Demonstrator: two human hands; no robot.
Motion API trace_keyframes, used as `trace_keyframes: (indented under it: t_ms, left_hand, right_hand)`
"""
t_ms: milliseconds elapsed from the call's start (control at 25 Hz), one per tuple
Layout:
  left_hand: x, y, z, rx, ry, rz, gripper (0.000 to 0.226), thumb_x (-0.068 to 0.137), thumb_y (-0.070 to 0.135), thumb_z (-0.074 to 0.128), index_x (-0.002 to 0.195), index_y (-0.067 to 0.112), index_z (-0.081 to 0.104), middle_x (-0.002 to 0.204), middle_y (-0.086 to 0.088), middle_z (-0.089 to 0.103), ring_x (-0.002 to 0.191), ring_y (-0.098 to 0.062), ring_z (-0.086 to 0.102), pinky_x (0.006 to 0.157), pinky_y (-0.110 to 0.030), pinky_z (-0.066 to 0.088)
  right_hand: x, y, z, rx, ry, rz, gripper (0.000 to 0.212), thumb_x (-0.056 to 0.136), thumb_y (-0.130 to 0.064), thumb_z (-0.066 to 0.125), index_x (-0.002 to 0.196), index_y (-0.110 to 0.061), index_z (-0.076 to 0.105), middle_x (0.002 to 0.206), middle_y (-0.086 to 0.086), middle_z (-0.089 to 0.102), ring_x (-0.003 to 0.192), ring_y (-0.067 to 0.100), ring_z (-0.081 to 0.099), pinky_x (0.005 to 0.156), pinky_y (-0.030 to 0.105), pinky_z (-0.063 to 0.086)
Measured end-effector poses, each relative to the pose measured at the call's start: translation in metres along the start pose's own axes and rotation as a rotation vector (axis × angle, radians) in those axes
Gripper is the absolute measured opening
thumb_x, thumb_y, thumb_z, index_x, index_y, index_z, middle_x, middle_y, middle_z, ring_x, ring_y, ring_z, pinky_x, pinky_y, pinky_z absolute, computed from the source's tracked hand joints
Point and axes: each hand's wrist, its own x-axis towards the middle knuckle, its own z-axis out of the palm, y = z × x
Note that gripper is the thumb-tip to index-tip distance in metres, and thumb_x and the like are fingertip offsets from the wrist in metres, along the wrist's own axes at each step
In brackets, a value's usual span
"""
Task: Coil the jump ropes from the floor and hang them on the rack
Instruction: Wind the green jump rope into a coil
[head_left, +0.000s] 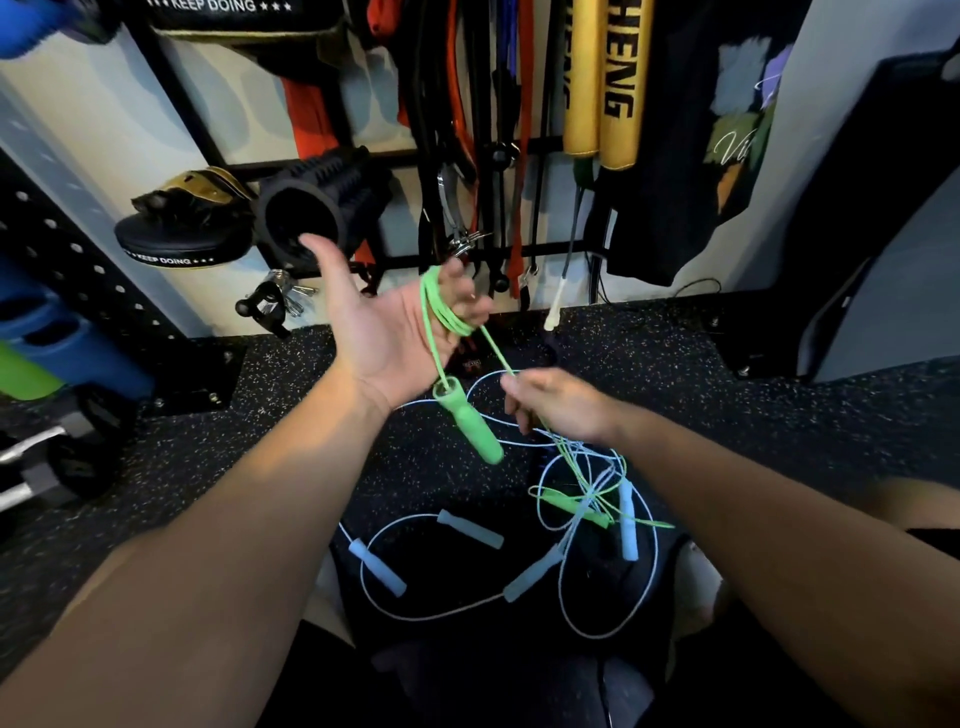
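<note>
Head view: the left hand (395, 332) is palm-up with the thumb spread, its bent fingers wound with loops of the green jump rope (441, 306). The rope's green handle (467, 421) dangles just below. Right of that handle, the right hand (561, 405) pinches the free strand. Below the handle, the rest lies tangled with pale blue ropes (376, 567) on the floor. The cord looks light, thin, springy and snag-prone, so it is best gripped near the coil. Above the handle, by the rack (556, 248), a pad (171, 249) reads "KEEP DOING" and yellow sticks (621, 78) read "HENG".
</note>
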Motion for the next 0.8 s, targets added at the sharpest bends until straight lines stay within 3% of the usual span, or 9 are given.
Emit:
trace_keyframes:
  t_ms: [120,200,280,360,440,560,680,800]
  left_hand:
    - [0.002,0.012,-0.008,-0.035,0.109,0.12,0.131,0.064,0.102,0.009,0.125,-0.005,0.054,0.114,-0.019,0.072,0.11,-0.034,0.068,0.107,-0.039,0.047]
    - [0.005,0.017,-0.014,0.01,0.189,0.162,0.131,0.068,0.099,0.002,0.134,-0.006,0.045,0.133,-0.023,0.064,0.127,-0.036,0.06,0.115,-0.043,0.039]
    - [0.007,0.019,-0.018,0.153,0.266,0.193,0.125,0.072,0.093,-0.007,0.134,-0.003,0.043,0.135,-0.023,0.062,0.13,-0.034,0.059,0.118,-0.044,0.033]
    - [0.013,0.016,-0.025,0.402,0.367,0.178,0.12,0.079,0.084,-0.015,0.139,-0.003,0.041,0.129,-0.02,0.068,0.127,-0.028,0.062,0.121,-0.046,0.027]
    - [0.018,0.007,-0.034,0.683,0.418,0.104,0.119,0.08,0.08,-0.015,0.139,-0.003,0.046,0.12,-0.014,0.074,0.121,-0.024,0.065,0.122,-0.05,0.022]
    - [0.014,-0.008,-0.035,0.933,0.219,-0.133,0.128,0.067,0.096,-0.002,0.124,-0.001,0.061,0.112,-0.015,0.076,0.115,-0.028,0.068,0.119,-0.053,0.028]
    - [0.003,-0.024,-0.02,0.953,-0.021,-0.343,0.123,0.064,0.097,0.001,0.107,0.0,0.065,0.097,-0.025,0.075,0.099,-0.037,0.072,0.103,-0.041,0.049]
    - [0.0,-0.031,-0.007,0.799,-0.055,-0.43,0.113,0.066,0.087,-0.005,0.089,0.001,0.065,0.068,-0.019,0.071,0.071,-0.032,0.071,0.081,-0.035,0.052]
  right_hand:
    - [0.001,0.006,0.008,-0.085,-0.07,-0.009,0.029,0.107,-0.027,0.04,0.11,-0.008,0.061,0.085,0.002,0.068,0.078,0.02,0.064,0.077,0.04,0.053]
    - [-0.002,-0.006,0.007,-0.149,-0.078,-0.055,0.029,0.107,-0.025,0.036,0.114,-0.013,0.061,0.081,-0.001,0.065,0.075,0.017,0.062,0.073,0.034,0.051]
    - [-0.006,-0.025,0.002,-0.286,-0.087,-0.133,0.029,0.107,-0.03,0.036,0.117,-0.018,0.061,0.078,-0.009,0.06,0.068,0.004,0.057,0.064,0.022,0.045]
    - [-0.009,-0.041,-0.004,-0.432,-0.064,-0.221,0.033,0.107,-0.035,0.037,0.118,-0.016,0.062,0.084,-0.008,0.063,0.069,0.001,0.055,0.065,0.025,0.044]
    - [-0.012,-0.057,-0.008,-0.526,-0.003,-0.327,0.036,0.105,-0.039,0.038,0.112,-0.015,0.063,0.088,0.002,0.068,0.074,0.014,0.061,0.074,0.037,0.053]
    - [-0.017,-0.076,-0.02,-0.53,0.144,-0.513,0.034,0.101,-0.039,0.045,0.111,-0.017,0.07,0.102,0.002,0.071,0.091,0.01,0.064,0.094,0.037,0.054]
    - [-0.014,-0.077,-0.042,-0.465,0.281,-0.581,0.03,0.096,-0.038,0.058,0.105,-0.014,0.074,0.096,-0.002,0.069,0.088,0.013,0.065,0.086,0.037,0.055]
    - [-0.011,-0.062,-0.055,-0.322,0.345,-0.574,0.019,0.091,-0.034,0.07,0.095,-0.016,0.075,0.089,-0.007,0.071,0.081,0.006,0.064,0.078,0.027,0.053]
